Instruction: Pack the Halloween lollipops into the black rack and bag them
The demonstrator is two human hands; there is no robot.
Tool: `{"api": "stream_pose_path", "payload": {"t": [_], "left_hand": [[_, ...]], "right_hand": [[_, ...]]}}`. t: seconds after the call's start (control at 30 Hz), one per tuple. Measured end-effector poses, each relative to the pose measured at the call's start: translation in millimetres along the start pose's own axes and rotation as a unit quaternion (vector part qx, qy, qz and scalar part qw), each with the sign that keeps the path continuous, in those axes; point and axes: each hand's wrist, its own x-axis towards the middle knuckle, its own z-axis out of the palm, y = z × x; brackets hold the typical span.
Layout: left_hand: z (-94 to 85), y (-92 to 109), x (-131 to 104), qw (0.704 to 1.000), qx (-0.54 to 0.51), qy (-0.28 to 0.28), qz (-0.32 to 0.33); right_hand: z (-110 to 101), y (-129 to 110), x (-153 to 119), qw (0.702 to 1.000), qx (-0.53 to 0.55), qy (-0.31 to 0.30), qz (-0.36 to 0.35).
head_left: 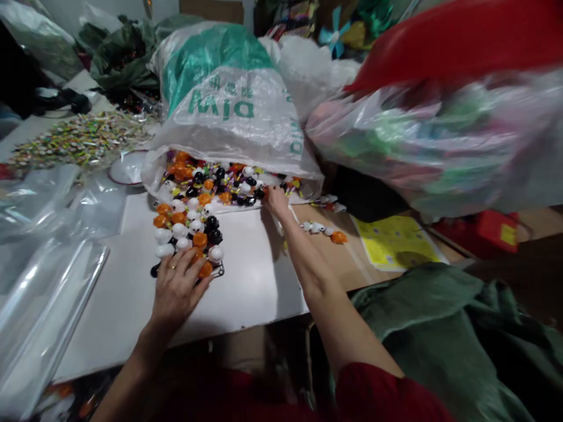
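Beads (179,229) are grouped behind the bench's (259,281) front edge under spread left fingers (175,261); others remain in the sack (229,132); right fingers' (273,196) grip cannot be told.

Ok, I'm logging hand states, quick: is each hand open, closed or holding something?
Left hand: open, spread over the orange, white and black pieces.
Right hand: at the mouth of the sack; grip cannot be told.

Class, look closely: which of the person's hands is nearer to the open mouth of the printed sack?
The right. The right hand is right at the mouth of the sack; the left hand lies farther off, over bead strings.
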Motion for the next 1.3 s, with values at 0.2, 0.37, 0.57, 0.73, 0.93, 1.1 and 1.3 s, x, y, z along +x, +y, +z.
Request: {"api": "stream_pose_path", "payload": {"t": [0.2,0.37,0.57,0.73,0.93,1.1,1.3], "left_hand": [[0.8,-3,-1,0.999,-0.025,-0.017,-0.033],[-5.1,-1,0,0.996,-0.069,-0.029,-0.051],[-43.9,-13,-32,0.987,-0.048,0.103,-0.113],[-33.8,-47,-89,0.933,-0.114,0.043,-0.339],[12.4,-41,-77,0.909,-0.168,-0.123,-0.361],[33.0,-39,-58,0.891,-0.197,-0.091,-0.399],[36.6,-43,-72,0.89,-0.223,-0.067,-0.391]], "right_hand": [[24,-27,-112,0.997,0.058,0.045,-0.039],[32,-29,-195,0.98,0.179,-0.036,-0.076],[20,-28,-167,0.991,0.108,-0.025,-0.077],[21,-27,-174,0.994,0.083,0.015,-0.075],[0,36,-137,0.999,-0.002,-0.024,-0.03],[-21,68,-105,0.984,0.038,-0.118,-0.131],[10,-7,-177,0.931,0.338,0.006,-0.136]]}}
